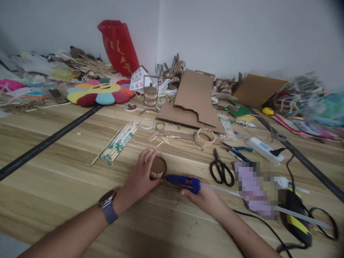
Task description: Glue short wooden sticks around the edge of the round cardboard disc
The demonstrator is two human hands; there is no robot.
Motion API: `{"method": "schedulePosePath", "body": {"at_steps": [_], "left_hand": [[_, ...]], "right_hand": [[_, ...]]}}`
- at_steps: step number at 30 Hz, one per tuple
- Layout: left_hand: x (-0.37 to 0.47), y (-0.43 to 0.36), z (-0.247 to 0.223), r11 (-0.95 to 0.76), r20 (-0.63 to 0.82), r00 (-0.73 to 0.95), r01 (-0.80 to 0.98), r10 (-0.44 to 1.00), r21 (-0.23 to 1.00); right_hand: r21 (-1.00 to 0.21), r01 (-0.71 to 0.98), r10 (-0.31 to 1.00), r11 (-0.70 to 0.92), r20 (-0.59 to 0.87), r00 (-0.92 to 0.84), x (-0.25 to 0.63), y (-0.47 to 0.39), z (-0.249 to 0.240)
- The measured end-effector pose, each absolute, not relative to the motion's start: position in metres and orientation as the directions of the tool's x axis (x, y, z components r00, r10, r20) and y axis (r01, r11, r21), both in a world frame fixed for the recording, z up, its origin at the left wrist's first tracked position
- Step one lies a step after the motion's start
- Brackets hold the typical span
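My left hand [141, 173], with a watch on its wrist, is wrapped round the left side of a small round cardboard basket [158, 166] edged with short wooden sticks. In my right hand [202, 199] is a blue hot glue gun [182, 182], with a long clear glue stick [223, 190] coming out of its back. The nozzle points left and reaches the basket's lower right edge; whether it touches is too small to tell. Just beyond the basket lie several loose short sticks [166, 140]. A larger ring of sticks [204, 138] stands farther right.
Black scissors [221, 168], blue-handled pliers [239, 148] and a white power strip [264, 149] lie to the right, with a black cord nearby. Packaged sticks [119, 141] are at left. Cardboard sheets [195, 95], a finished bucket [150, 95] and a flower cushion [103, 93] stand behind.
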State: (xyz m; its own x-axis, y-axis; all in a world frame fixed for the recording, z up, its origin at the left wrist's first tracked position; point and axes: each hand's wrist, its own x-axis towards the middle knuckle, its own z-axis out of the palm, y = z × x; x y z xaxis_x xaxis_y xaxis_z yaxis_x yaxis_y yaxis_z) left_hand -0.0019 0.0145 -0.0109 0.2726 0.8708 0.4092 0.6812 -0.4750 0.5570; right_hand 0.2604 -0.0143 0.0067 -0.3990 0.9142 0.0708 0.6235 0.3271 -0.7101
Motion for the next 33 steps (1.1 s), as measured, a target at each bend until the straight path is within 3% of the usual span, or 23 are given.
{"method": "schedulePosePath", "body": {"at_steps": [16,23,25,28,31,33], "left_hand": [[-0.003,0.015,-0.012,-0.481,0.416,0.274,0.679,0.867,0.555],[-0.004,0.015,-0.012,-0.472,0.396,0.282,0.684,0.874,0.555],[-0.005,0.016,-0.012,-0.476,0.395,0.288,0.686,0.872,0.551],[-0.007,0.017,-0.012,-0.489,0.403,0.297,0.677,0.866,0.551],[-0.008,0.018,-0.011,-0.483,0.396,0.294,0.669,0.870,0.565],[-0.008,0.017,-0.012,-0.481,0.390,0.296,0.663,0.872,0.573]], "right_hand": [[-0.727,0.608,0.917,0.319,0.073,-0.393,0.258,-0.015,0.007],[-0.809,0.536,0.951,0.241,0.086,-0.298,0.257,-0.007,0.022],[-0.843,0.515,0.954,0.152,-0.010,-0.298,0.265,-0.004,0.034],[-0.878,0.472,0.876,-0.083,-0.289,-0.385,0.282,0.001,0.050],[-0.835,0.489,0.757,-0.251,-0.484,-0.439,0.296,0.004,0.059],[-0.792,0.546,0.719,-0.275,-0.546,-0.430,0.301,0.006,0.060]]}}
